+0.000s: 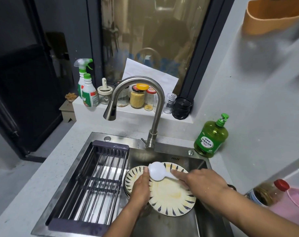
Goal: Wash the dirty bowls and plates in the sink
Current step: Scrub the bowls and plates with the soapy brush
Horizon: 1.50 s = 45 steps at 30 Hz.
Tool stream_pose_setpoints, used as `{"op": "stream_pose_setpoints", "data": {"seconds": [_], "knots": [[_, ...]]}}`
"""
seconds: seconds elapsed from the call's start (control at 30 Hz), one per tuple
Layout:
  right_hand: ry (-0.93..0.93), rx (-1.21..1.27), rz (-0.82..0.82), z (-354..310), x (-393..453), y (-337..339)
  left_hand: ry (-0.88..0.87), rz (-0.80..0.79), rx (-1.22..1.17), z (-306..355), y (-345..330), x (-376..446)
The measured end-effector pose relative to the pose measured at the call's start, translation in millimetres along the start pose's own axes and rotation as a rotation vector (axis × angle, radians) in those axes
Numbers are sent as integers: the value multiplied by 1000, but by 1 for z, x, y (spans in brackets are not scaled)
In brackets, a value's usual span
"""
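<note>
From the head view, a cream plate [172, 194] with dark blue rim strokes and yellowish smears lies tilted in the sink [162, 223], its low edge toward the person. It rests on a stack of like plates [131, 175] at the left. A white spoon [158, 171] lies across the plate's far rim, bowl to the left, handle running right. The left hand [140, 190] grips the plate's left edge, thumb on top beside the spoon bowl. The right hand [203, 182] pinches the spoon handle with its fingers [177, 173]. A dark rack [97, 182] spans the sink's left half. A green soap bottle [211, 137] stands on the desk [25, 194] behind the sink.
</note>
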State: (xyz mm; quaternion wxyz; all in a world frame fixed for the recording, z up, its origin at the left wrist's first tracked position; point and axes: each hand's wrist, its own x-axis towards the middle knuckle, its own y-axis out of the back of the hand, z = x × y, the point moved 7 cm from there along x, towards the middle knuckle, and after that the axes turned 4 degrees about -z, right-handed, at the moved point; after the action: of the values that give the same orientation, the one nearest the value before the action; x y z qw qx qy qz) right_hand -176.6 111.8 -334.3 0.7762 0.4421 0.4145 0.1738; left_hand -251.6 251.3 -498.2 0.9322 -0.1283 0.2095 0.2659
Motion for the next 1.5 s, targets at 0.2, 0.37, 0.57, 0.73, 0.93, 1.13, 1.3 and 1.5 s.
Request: {"op": "stream_pose_setpoints", "data": {"seconds": [0.2, 0.37, 0.57, 0.73, 0.93, 1.13, 1.3, 1.5], "knots": [[-61, -5, 79, 13, 4, -8, -93, 52, -22, 25, 15, -11], [-116, 179, -95, 16, -8, -17, -210, 245, -67, 48, 27, -16], [75, 524, -101, -26, -7, -16, -142, 245, -73, 28, 16, -4], [-122, 964, 164, -7, 0, -7, -29, 228, -223, -18, 16, 24], [-420, 1518, 249, 22, 10, -33, 129, 219, -428, 0, 22, -5], [-480, 1879, 76, 1, 31, -58, 259, 71, -472, 3, 17, -20], [-465, 1947, -12, -1, 38, -45, 124, -10, -325, 22, 16, -20], [-500, 1951, 46, 9, 36, -26, -313, -212, 449, 55, 8, -32]]}}
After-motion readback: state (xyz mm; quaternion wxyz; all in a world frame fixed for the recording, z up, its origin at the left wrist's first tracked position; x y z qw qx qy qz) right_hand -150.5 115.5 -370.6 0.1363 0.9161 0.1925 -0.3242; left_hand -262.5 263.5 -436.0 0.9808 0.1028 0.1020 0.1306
